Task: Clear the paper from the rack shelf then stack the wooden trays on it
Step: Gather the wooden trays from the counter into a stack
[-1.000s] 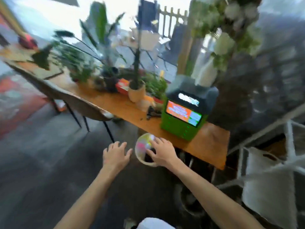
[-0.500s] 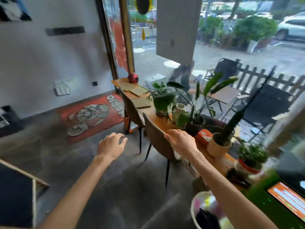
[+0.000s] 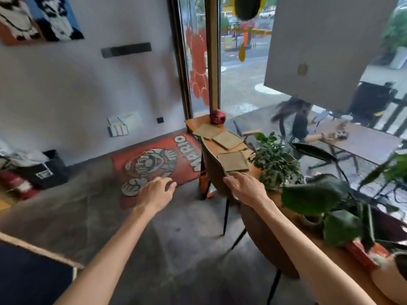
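- A red floor mat (image 3: 157, 165) with a cartoon figure lies on the grey floor by the white wall, left of the table.
- The left hand (image 3: 155, 192) hangs over the floor in front of the mat, palm down, fingers loosely curled, holding nothing.
- A brown chair (image 3: 214, 170) stands pushed up to the long wooden table (image 3: 253, 172) that runs along the window.
- The right hand (image 3: 245, 187) reaches out above the chair back, palm down, fingers stretched forward and empty, its fingertips near the closest tray but apart from it.
- Three flat wooden trays (image 3: 233, 161) lie in a row on the far end of the table, side by side and not stacked.
- A small red ball-like object (image 3: 217, 116) sits at the table's far end, just beyond the trays.
- Leafy potted plants (image 3: 275, 161) stand on the table to the right of the trays.
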The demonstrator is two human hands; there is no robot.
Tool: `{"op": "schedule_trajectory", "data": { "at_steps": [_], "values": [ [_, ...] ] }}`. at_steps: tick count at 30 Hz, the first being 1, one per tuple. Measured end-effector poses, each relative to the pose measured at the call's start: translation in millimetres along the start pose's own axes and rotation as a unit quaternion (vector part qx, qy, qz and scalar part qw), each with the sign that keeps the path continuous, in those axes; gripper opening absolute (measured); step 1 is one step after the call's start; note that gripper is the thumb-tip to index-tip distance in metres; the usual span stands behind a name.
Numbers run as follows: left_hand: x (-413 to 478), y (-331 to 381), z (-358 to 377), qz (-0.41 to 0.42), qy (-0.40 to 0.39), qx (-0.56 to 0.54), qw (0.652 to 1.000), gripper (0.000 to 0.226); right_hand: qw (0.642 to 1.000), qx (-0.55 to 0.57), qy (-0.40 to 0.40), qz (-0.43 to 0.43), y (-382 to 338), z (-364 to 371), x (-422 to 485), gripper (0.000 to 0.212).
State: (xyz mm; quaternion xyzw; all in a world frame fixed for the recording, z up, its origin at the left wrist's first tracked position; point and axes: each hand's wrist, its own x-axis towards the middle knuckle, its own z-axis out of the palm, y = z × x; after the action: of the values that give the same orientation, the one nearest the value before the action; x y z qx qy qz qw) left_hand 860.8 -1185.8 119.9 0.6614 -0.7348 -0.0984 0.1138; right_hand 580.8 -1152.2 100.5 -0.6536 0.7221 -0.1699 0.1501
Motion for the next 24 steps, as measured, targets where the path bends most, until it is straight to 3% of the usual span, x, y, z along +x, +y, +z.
{"op": "schedule_trajectory", "data": {
  "at_steps": [6,15,19,24],
  "values": [
    [140,-43,19,-0.007,-0.02,-0.018,1.0,0.037,1.0,0.009,-0.01,0.01,-42,38,142,0.06],
    [394,-78,56,0.054,-0.072,-0.001,0.996,0.034,0.988,0.074,0.019,0.133,-54,91,357,0.058],
    [494,-56,89,0.087,-0.12,-0.031,0.988,0.03,0.963,0.115,0.064,0.234,-20,107,413,0.052],
    [596,3,162,0.139,-0.179,-0.044,0.973,0.028,0.906,0.16,0.091,0.381,57,141,463,0.043]
  ]
}}
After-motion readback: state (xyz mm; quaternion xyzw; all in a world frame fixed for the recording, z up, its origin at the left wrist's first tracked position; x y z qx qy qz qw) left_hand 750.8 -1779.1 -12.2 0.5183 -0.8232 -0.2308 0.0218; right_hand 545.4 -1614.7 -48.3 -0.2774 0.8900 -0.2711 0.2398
